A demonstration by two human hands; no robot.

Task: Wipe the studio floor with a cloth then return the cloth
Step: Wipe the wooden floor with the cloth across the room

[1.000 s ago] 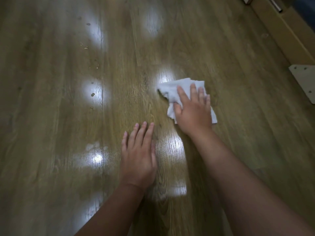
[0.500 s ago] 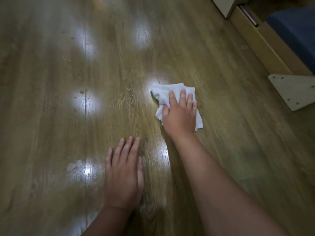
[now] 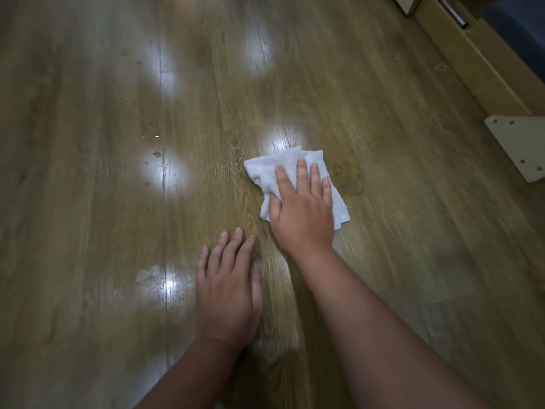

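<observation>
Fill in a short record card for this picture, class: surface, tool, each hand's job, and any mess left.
surface: glossy brown wood-plank floor
tool: crumpled white terry cloth, lying on the floor
right hand: pressed flat on the cloth, fingers spread
left hand: palm down on bare floor, holding nothing
mess left: small water droplets to the left of the cloth
nearby: pale wooden frame edge at upper right

A pale bracket plate [image 3: 522,149] with screw heads lies at the floor's right edge. Beyond it a light wooden frame [image 3: 469,60] runs to the far right corner, carrying a metal rod [image 3: 451,11] and a dark blue cushion [image 3: 519,33].
</observation>
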